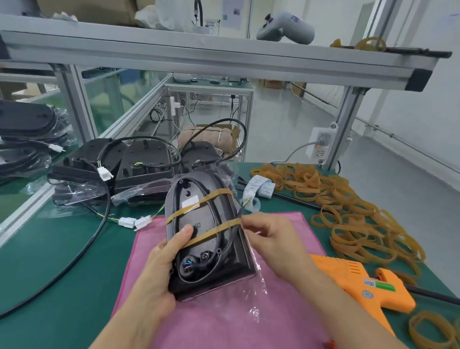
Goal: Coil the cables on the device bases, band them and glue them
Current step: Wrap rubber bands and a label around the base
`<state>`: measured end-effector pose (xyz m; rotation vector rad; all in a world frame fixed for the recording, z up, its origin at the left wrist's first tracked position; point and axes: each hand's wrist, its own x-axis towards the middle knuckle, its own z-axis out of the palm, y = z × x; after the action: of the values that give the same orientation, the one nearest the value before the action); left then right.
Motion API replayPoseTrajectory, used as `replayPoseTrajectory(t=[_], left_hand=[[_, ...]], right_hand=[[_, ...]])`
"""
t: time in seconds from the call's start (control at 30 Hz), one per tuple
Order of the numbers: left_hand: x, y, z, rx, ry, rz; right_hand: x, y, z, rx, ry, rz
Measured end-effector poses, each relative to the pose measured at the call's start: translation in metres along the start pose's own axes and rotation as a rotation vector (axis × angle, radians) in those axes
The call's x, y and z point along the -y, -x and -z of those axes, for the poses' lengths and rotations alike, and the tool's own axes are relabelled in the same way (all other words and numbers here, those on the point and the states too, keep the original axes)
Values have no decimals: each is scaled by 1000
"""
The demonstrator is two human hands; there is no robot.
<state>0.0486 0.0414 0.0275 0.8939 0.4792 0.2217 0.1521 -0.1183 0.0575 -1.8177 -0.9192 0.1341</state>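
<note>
Two rubber bands [202, 201] across black base [200, 229]

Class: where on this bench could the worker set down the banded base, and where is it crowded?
Free: the pink cloth below the black device base, and green mat left of it. Crowded: tan rubber bands and orange glue gun right; unbanded black bases behind.

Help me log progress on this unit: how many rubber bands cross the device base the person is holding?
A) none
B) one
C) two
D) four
C: two tan rubber bands cross the device base over its coiled cable, one higher and one lower; the left hand holds the base while the right hand pinches the lower band at the edge.
</note>
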Motion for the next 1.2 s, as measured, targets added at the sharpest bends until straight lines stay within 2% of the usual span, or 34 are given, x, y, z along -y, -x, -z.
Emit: replayPoseTrajectory(t=[0.1,0.2,0.23,0.33,0.4,0.53,0.6,0.8,0.93,1.03,1.2], left_hand=[[-1,2,1,23,15,27],[0,3,1,28,-20,10],[0,2,1,11,-45,-22],[1,1,6,-27,-98,-118],[3,1,9,-38,-131,-163],[11,2,11,-38,-167,-212],[11,1,11,-36,-156,-222],[10,1,9,-24,-165,-219],[12,-2,6,-33,-187,-189],[11,-4,3,-31,-229,-179],[12,-7,3,-43,-246,-195]], right_hand=[[-1,1,1,2,-13,53],[-2,1,0,12,22,30],[-2,1,1,0,-10,-35],[2,0,5,-85,-325,-315],[5,-3,10,-43,-472,-461],[6,-8,9,58,-502,-748],[4,-7,8,108,-464,-803],[-5,-4,1,25,-503,-724],[-6,-4,-6,-96,-468,-549],[-2,-5,-9,-97,-438,-432],[1,-9,-14,-119,-400,-358]])
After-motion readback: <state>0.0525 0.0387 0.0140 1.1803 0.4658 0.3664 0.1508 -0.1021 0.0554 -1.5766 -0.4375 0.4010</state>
